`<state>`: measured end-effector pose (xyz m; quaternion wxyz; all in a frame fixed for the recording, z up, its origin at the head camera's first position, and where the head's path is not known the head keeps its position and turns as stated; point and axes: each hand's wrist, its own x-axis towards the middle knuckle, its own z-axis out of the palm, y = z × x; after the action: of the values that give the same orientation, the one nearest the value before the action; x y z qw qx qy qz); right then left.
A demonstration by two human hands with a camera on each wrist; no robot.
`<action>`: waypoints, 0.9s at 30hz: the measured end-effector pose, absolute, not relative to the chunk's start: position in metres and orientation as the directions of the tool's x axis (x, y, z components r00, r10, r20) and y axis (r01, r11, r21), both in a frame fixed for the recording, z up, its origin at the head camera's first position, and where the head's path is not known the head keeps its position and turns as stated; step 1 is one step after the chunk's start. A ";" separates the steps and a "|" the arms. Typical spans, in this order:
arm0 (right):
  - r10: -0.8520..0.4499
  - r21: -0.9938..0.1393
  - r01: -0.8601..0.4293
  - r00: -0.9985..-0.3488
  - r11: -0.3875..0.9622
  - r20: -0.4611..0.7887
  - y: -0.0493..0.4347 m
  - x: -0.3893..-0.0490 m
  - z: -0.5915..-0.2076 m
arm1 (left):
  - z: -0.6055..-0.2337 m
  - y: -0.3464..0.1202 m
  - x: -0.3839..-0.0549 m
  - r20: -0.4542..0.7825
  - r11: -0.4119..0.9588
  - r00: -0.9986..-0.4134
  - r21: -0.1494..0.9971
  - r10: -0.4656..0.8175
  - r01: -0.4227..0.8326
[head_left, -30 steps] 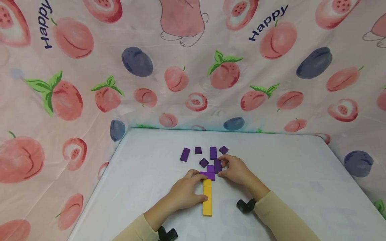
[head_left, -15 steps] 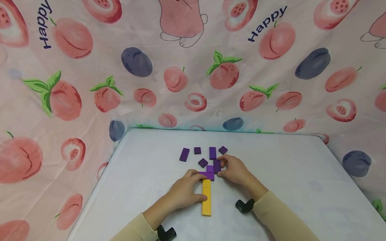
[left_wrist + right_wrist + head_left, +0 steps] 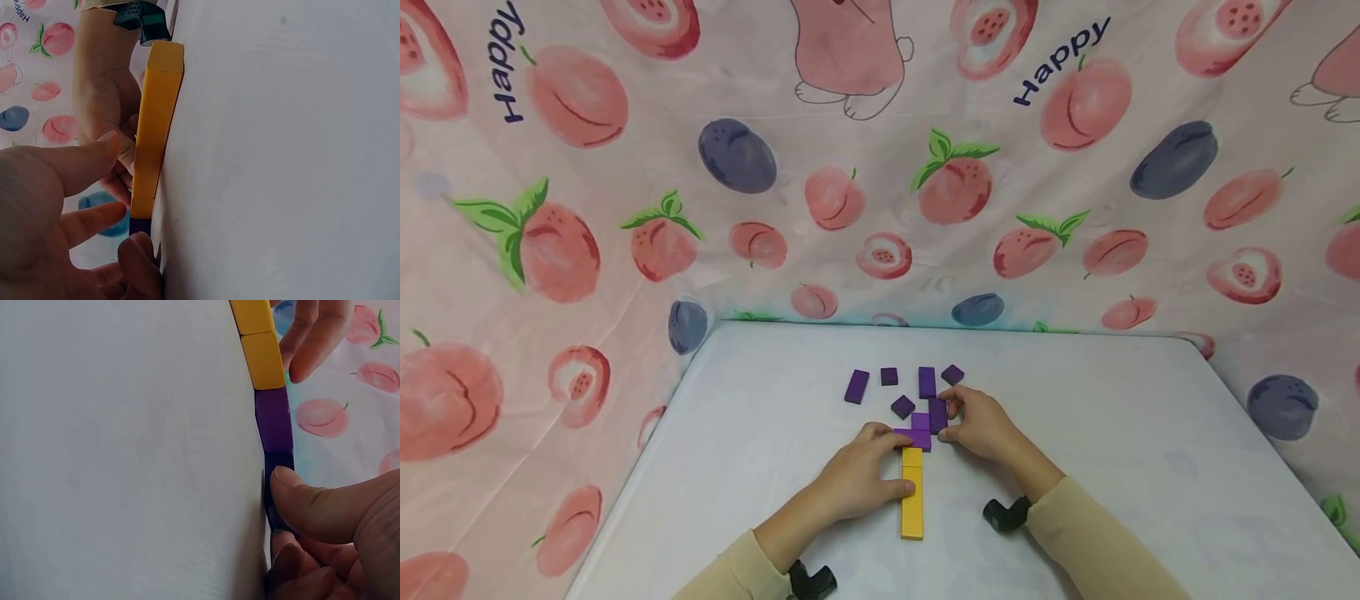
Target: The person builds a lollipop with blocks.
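In the head view, a yellow bar (image 3: 912,512) and a small yellow block (image 3: 912,457) form a column on the white table. Above it lie a lighter purple oblong block (image 3: 921,442) and a small purple block (image 3: 920,421). My right hand (image 3: 992,427) pinches a dark purple oblong block (image 3: 937,415) by its ends, beside the small purple one. My left hand (image 3: 859,473) rests with relaxed fingers, index at the lighter purple oblong and thumb over the yellow bar. In the right wrist view, the thumb (image 3: 312,509) presses the dark block's near end.
Several dark purple pieces lie beyond the hands: a tilted oblong (image 3: 857,387), a small square (image 3: 889,377), an upright oblong (image 3: 927,382) and two turned squares (image 3: 952,374). A fruit-print cloth (image 3: 820,167) hangs behind the white table (image 3: 1112,433).
My left thumb has shifted slightly up along the yellow bar. The right hand and the blocks keep their places, while the whole head view drifts a little.
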<state>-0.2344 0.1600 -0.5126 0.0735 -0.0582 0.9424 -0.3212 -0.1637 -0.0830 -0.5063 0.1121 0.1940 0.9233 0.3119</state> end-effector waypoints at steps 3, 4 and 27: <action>-0.160 -0.620 -0.064 -0.982 0.782 -0.101 0.160 -0.234 -0.513 | -0.505 -0.084 -0.165 -0.083 0.719 -0.900 0.634 0.427 0.283; -0.159 -0.623 -0.061 -0.982 0.780 -0.102 0.160 -0.234 -0.513 | -0.505 -0.085 -0.165 -0.083 0.715 -0.900 0.640 0.427 0.280; -0.124 -0.636 -0.022 -0.985 0.771 -0.117 0.159 -0.234 -0.515 | -0.503 -0.091 -0.185 -0.077 0.681 -0.913 0.692 0.400 0.240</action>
<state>-0.2341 0.1595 -0.5149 0.0761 -0.0388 0.9380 -0.3358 -0.1850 -0.0906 -0.5035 0.1115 0.1760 0.9100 0.3584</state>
